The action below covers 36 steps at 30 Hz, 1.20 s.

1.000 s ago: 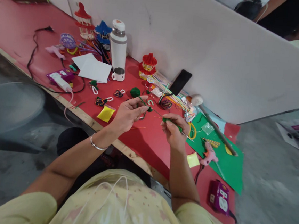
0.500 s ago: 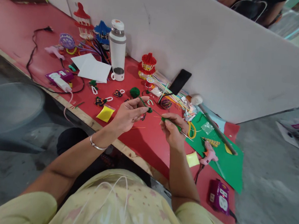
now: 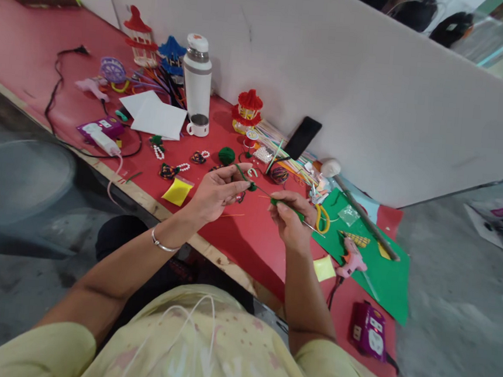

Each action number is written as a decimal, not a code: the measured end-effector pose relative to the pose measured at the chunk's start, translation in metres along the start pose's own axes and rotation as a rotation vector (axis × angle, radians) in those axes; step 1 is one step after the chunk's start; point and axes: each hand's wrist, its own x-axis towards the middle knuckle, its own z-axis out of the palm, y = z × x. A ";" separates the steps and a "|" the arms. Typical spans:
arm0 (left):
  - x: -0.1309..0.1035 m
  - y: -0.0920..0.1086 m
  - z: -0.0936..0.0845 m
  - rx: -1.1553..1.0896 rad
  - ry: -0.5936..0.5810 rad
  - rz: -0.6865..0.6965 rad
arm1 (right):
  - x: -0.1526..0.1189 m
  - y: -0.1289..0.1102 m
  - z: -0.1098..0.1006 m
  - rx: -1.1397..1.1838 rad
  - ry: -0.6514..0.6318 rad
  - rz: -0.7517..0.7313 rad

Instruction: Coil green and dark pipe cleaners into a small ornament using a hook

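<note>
My left hand (image 3: 219, 191) pinches a small piece of dark green yarn work (image 3: 252, 186) between thumb and fingers. From it, green yarn runs back toward a green yarn ball (image 3: 227, 156) on the table. Wrapped in my right hand (image 3: 292, 214) is a crochet hook with a green handle (image 3: 298, 215). Its thin metal shaft points left to the yarn work; a metal end also sticks out past the right hand. Whether the hook's tip sits inside a loop is too small to tell. Both hands are held above the red table (image 3: 247, 241).
Behind the hands lie a multicoloured yarn ball (image 3: 279, 175), a phone (image 3: 303, 138) and a white flask (image 3: 197, 78). Yellow scissors (image 3: 323, 219) and a pink glue gun (image 3: 351, 259) are to the right. Several beaded yarn pieces lie left, near a yellow packet (image 3: 178, 191).
Both hands stay almost in place, with only a slight shift of the right fingers on the hook. Beyond the partition, people in the background have moved.
</note>
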 end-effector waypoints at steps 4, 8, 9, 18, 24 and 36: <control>0.001 -0.001 -0.002 0.024 -0.017 0.003 | 0.000 0.000 0.000 -0.004 0.001 0.008; 0.002 -0.002 -0.004 0.040 -0.019 0.000 | 0.000 0.000 0.000 -0.009 -0.003 0.016; 0.002 -0.001 -0.003 0.040 -0.022 -0.002 | 0.001 0.000 0.000 -0.011 -0.006 0.017; 0.001 0.000 -0.001 0.049 -0.010 -0.001 | 0.000 0.002 -0.004 -0.031 -0.032 0.001; 0.001 0.000 -0.002 0.041 -0.023 -0.008 | 0.000 0.003 -0.004 -0.110 -0.052 -0.077; 0.002 -0.002 -0.004 0.042 -0.019 0.007 | -0.004 -0.004 0.005 -0.527 -0.101 -0.456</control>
